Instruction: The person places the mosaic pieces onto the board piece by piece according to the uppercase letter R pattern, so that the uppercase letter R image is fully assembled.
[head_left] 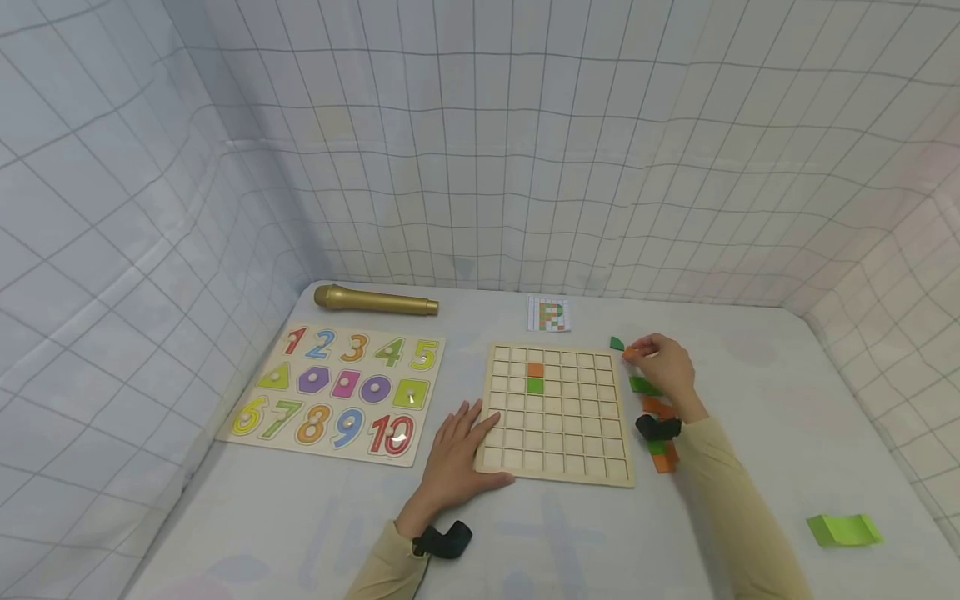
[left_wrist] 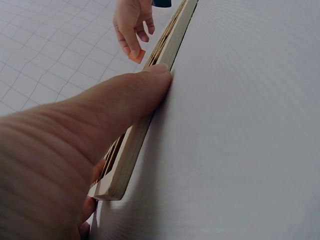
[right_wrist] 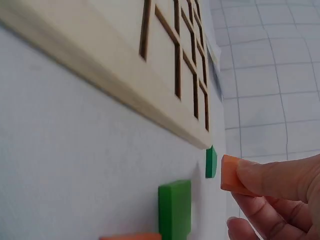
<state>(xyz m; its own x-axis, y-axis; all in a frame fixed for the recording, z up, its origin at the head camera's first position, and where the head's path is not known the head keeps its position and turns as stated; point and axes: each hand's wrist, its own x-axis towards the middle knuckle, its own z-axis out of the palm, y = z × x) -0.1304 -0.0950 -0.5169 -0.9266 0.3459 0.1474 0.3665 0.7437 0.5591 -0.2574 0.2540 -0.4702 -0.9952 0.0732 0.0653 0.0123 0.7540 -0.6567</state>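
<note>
My right hand [head_left: 663, 367] pinches a small orange square block [right_wrist: 231, 174] between thumb and fingers, to the right of the far right corner of the wooden grid board [head_left: 517, 471]. The left hand [head_left: 453, 458] rests at the board's near left corner, fingers spread along the left side. Its thumb [left_wrist: 150, 82] lies against the front edge. Two blocks sit in the grid, an orange one [head_left: 536, 369] directly above a green one [head_left: 535, 385]. A dark green piece [head_left: 617, 342] lies just beyond the pinched block.
Green [head_left: 643, 385] and orange blocks [head_left: 664, 460] lie in a column right of the board, partly under the right wrist. A pattern card [head_left: 549, 314] lies behind the board. Left are a number puzzle [head_left: 330, 392] and a gold microphone [head_left: 375, 301]; a light green holder [head_left: 845, 530] is far right.
</note>
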